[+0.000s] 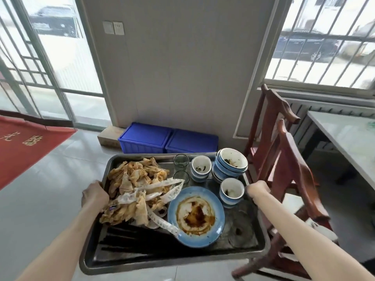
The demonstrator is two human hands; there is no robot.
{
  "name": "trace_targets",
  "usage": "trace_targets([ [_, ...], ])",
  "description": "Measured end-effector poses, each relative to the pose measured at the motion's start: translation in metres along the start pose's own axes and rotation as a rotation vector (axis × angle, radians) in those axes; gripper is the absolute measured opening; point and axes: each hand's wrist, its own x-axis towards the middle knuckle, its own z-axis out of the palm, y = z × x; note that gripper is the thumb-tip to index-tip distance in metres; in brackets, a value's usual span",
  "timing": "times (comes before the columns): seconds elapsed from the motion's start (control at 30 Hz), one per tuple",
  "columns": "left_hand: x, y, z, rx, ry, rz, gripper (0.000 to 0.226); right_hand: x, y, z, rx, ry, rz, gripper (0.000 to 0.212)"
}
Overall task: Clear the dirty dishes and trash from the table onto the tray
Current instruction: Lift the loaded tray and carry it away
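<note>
the person carries a metal tray (142, 258) out in front, held up over the tiled floor (40, 189). the left hand (95, 196) grips the tray's left rim, fingers curled under it and the back of the hand facing up. the right hand (258, 192) grips the right rim the same way, closed around the edge.

on the tray's left half lies a heap of crumpled, sauce-stained napkins (132, 185) with white paper strips (162, 191) trailing across it towards the near side. just right of the heap sits a blue plate (195, 216) smeared with brown sauce. behind the plate stand two small clear glasses (180, 160), one behind the other. to their right is a small blue and white cup (200, 168) with dark scraps inside, then a stack of blue and white bowls (230, 166) at the far right corner, and another cup (232, 190) in front of the stack, near the right hand. a clear glass dish (240, 228), hard to make out, lies near the right rim.

beyond the tray two blue crates (168, 140) sit on the floor against the wall. wooden chairs (290, 179) stand to the right, beside a pale table (349, 138). a red mat (22, 142) lies at the left by the glass door.
</note>
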Motion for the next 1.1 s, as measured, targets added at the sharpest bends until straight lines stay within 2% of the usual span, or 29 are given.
trace_targets([
  [0.2, 0.134, 0.079, 0.01, 0.013, -0.009, 0.031, 0.046, 0.085, -0.109, 0.046, 0.0, 0.095, 0.037, 0.036],
  [0.53, 0.319, 0.194, 0.057, 0.017, -0.019, 0.026, 0.048, 0.235, -0.264, 0.103, 0.088, 0.121, 0.092, 0.035],
  [0.83, 0.458, 0.282, 0.126, 0.024, -0.024, 0.007, 0.057, 0.376, -0.358, 0.151, 0.03, 0.131, 0.105, 0.033],
  [1.1, 0.56, 0.346, 0.183, 0.034, -0.061, 0.007, 0.043, 0.474, -0.417, 0.184, 0.015, 0.129, 0.176, 0.027],
])
